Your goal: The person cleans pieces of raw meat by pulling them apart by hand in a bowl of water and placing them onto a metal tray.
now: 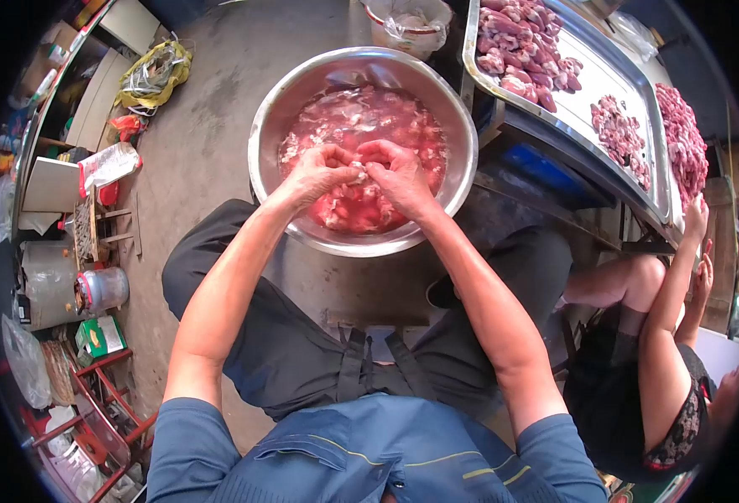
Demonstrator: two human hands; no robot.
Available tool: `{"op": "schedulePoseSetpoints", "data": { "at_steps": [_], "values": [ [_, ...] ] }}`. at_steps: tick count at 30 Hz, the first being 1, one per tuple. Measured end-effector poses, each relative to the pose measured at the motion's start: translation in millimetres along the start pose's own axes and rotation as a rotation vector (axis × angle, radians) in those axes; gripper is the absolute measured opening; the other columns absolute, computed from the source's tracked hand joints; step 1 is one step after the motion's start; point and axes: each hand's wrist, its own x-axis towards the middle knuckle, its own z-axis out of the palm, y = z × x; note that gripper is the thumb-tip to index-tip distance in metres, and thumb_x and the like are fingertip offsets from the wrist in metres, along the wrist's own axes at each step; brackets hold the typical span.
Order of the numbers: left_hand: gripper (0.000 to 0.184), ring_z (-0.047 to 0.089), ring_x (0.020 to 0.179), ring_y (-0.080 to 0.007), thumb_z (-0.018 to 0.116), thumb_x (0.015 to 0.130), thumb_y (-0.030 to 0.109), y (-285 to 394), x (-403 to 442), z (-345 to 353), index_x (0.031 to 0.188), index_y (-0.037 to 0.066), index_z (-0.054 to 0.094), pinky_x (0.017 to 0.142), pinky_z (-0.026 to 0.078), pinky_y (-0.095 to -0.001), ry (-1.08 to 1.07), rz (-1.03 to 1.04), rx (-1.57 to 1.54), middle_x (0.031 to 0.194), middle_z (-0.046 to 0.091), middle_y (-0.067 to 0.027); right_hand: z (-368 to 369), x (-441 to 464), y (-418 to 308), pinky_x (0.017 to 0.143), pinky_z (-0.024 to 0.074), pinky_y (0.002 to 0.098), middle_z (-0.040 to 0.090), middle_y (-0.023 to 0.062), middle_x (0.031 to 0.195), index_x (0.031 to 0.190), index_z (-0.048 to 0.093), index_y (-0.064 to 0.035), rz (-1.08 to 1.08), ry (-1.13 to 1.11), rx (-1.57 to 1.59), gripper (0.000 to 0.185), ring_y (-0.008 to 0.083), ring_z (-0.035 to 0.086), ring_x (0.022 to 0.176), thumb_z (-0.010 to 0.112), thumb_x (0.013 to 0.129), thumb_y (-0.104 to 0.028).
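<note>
Both hands are over a large steel basin (pixel 266 201) of reddish water with pale and pink meat pieces (pixel 344 210) in it. A small whitish piece of meat (pixel 359 173) is pinched between the fingertips of the two hands. My left hand (pixel 323 172) holds it from the left, thumb and fingers closed together. From the right, my right hand (pixel 399 176) closes thumb and fingers on the same piece. The hands nearly touch each other at the fingertips.
A metal tray (pixel 592 92) with meat piles stands on a table at upper right. A bucket (pixel 407 25) sits behind the basin. Another person (pixel 663 335) sits at right, hands near more meat (pixel 680 138). Shelves, a yellow bag (pixel 156 75) and a red stool (pixel 101 402) line the left.
</note>
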Motion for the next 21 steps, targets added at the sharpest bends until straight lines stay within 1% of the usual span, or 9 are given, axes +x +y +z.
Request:
{"op": "schedulePoseSetpoints", "data": {
  "at_steps": [3, 5, 8, 11, 12, 16, 18, 20, 21],
  "values": [
    [0.026, 0.063, 0.085, -0.0129, 0.067, 0.084, 0.008, -5.7, 5.2, -2.2, 0.106, -0.002, 0.061, 0.081, 0.051, -0.0256, -0.004, 0.051, -0.039, 0.098, 0.064, -0.0057, 5.3, 2.2, 3.0, 0.073, 0.052, 0.0252, 0.069, 0.0076, 0.094, 0.109, 0.063, 0.0008, -0.104, 0.127, -0.122, 0.027, 0.0112, 0.064, 0.084, 0.056, 0.083, -0.002],
    [0.026, 0.063, 0.083, -0.0125, 0.065, 0.084, 0.006, -4.9, 5.3, -3.5, 0.108, -0.002, 0.061, 0.078, 0.052, -0.0254, 0.056, 0.024, -0.221, 0.096, 0.065, -0.0057, 2.1, -0.9, -3.3, 0.073, 0.0525, 0.0266, 0.069, 0.0095, 0.095, 0.109, 0.063, 0.0011, -0.044, 0.147, -0.14, 0.028, 0.0129, 0.066, 0.082, 0.057, 0.082, -0.005],
    [0.018, 0.061, 0.078, -0.0097, 0.064, 0.085, 0.005, -3.9, 6.7, -5.7, 0.102, 0.0, 0.061, 0.07, 0.051, -0.023, 0.084, 0.022, -0.228, 0.09, 0.065, -0.0044, 2.2, -0.8, -4.5, 0.07, 0.0528, 0.0283, 0.069, 0.0112, 0.093, 0.109, 0.063, 0.001, -0.018, 0.1, -0.31, 0.029, 0.0139, 0.066, 0.08, 0.059, 0.081, -0.008],
    [0.011, 0.061, 0.071, -0.0092, 0.065, 0.085, 0.006, -0.2, 6.8, -5.4, 0.094, 0.001, 0.06, 0.062, 0.049, -0.0207, 0.089, 0.041, -0.238, 0.084, 0.065, -0.0043, 7.5, -1.2, 3.8, 0.067, 0.0528, 0.0308, 0.069, 0.0126, 0.09, 0.107, 0.063, 0.0, -0.211, 0.097, -0.378, 0.028, 0.016, 0.067, 0.076, 0.06, 0.082, -0.011],
    [0.009, 0.061, 0.067, -0.0098, 0.065, 0.084, 0.006, 1.1, 6.0, -4.3, 0.089, 0.002, 0.058, 0.056, 0.048, -0.02, 0.066, 0.022, -0.265, 0.08, 0.065, -0.0047, 8.3, -1.0, 4.8, 0.066, 0.0524, 0.0324, 0.069, 0.0131, 0.087, 0.105, 0.064, -0.0007, -0.218, 0.049, -0.385, 0.026, 0.0178, 0.068, 0.075, 0.06, 0.082, -0.012],
    [0.011, 0.062, 0.07, -0.0101, 0.066, 0.084, 0.007, -0.5, 6.0, -0.4, 0.087, 0.003, 0.057, 0.057, 0.049, -0.0191, 0.076, 0.047, -0.21, 0.082, 0.066, -0.0055, 9.1, -0.9, 6.6, 0.065, 0.0506, 0.0372, 0.065, 0.0155, 0.082, 0.096, 0.063, -0.0007, -0.165, -0.036, -0.38, 0.019, 0.0247, 0.067, 0.074, 0.06, 0.084, -0.015],
    [0.014, 0.063, 0.075, -0.0101, 0.065, 0.087, 0.008, 1.5, 3.5, 1.8, 0.098, 0.003, 0.059, 0.066, 0.053, -0.0219, 0.066, 0.023, -0.225, 0.09, 0.065, -0.0048, 9.2, -1.1, 6.2, 0.065, 0.05, 0.0383, 0.064, 0.0163, 0.081, 0.093, 0.063, -0.0002, -0.165, -0.031, -0.418, 0.018, 0.0269, 0.066, 0.074, 0.06, 0.084, -0.015],
    [0.015, 0.063, 0.078, -0.0112, 0.065, 0.087, 0.008, 5.2, 1.1, 2.7, 0.1, 0.003, 0.058, 0.068, 0.054, -0.0232, 0.066, 0.018, -0.228, 0.092, 0.065, -0.0053, 8.8, -1.4, 5.4, 0.067, 0.0473, 0.0486, 0.062, 0.0221, 0.082, 0.084, 0.057, 0.0008, -0.271, 0.016, -0.468, 0.015, 0.0406, 0.061, 0.078, 0.059, 0.082, -0.014],
    [0.016, 0.064, 0.08, -0.0123, 0.065, 0.087, 0.009, 6.0, 0.5, 2.8, 0.101, 0.003, 0.058, 0.07, 0.055, -0.0245, 0.065, 0.012, -0.231, 0.094, 0.065, -0.0058, 9.0, -1.6, 5.6, 0.067, 0.0473, 0.0486, 0.062, 0.0221, 0.082, 0.084, 0.057, 0.0008, -0.272, 0.016, -0.469, 0.015, 0.0406, 0.061, 0.078, 0.059, 0.082, -0.014]
  ]
}}
